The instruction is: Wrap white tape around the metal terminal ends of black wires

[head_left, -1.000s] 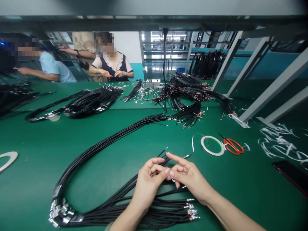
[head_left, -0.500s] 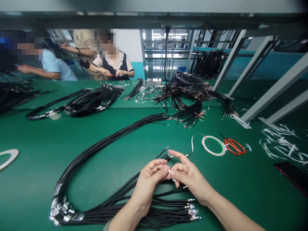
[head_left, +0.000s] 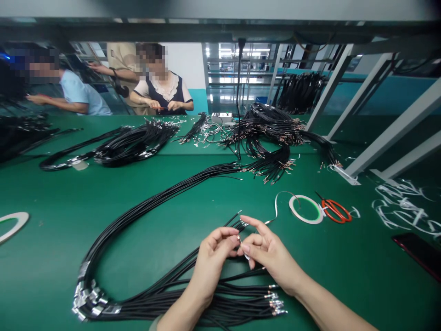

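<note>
My left hand (head_left: pixel 211 259) is pinched closed over the black cables; a tiny pale tip shows at its thumb, too small to name. Close beside it, my right hand (head_left: pixel 272 257) pinches a narrow white tape strip (head_left: pixel 246 256) between thumb and fingers, its index finger stretched out. The black cable bundle (head_left: pixel 113 225) curves round on the left, wrapped in several silvery bands (head_left: pixel 86 299). Metal-tipped cable ends (head_left: pixel 275 303) fan out beneath my hands. A ribbon of tape (head_left: pixel 276 207) runs from a white tape roll (head_left: pixel 292 212) toward my right hand.
Orange-handled scissors (head_left: pixel 336 210) lie beside the roll. Loose white strips (head_left: pixel 406 207) and a dark phone-like object (head_left: pixel 418 250) are at the right. Coiled cables (head_left: pixel 134 142) and a cable heap (head_left: pixel 268 124) lie further back. Metal posts (head_left: pixel 396 124) rise on the right. Co-workers sit across.
My thumbs and fingertips have drawn slightly apart, and the small pale tip at my left thumb shows more clearly. The cables on the table stay where they were.
</note>
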`<state>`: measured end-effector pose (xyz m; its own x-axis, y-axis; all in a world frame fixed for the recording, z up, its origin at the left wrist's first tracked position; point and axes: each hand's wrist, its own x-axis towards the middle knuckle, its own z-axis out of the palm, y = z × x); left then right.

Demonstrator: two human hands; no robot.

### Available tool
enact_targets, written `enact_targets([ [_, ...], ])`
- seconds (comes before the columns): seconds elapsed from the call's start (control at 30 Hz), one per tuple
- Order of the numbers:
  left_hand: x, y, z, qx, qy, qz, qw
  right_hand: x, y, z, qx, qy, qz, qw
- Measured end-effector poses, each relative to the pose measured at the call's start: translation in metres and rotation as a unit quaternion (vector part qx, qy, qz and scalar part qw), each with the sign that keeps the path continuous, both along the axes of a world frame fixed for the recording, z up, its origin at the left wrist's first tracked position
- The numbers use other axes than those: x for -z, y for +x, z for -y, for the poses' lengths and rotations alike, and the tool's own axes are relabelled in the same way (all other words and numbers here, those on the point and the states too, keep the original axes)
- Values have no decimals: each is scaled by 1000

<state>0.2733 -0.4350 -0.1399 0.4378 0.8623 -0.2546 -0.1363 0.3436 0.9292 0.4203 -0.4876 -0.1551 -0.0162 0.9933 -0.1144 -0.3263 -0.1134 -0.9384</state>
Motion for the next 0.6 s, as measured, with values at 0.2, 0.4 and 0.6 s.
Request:
enact_targets([
  [0.2,1,2,2,9,-10,-20,1000,0,-1,-1,-3,0,-5,1000],
  [0.4,1,2,1,22,-34,23,999,-1,0,-1,3,5,1,1000],
  [0.6,1,2,0,20,6,-10,1000,1,0,-2,12,4,5,1000],
])
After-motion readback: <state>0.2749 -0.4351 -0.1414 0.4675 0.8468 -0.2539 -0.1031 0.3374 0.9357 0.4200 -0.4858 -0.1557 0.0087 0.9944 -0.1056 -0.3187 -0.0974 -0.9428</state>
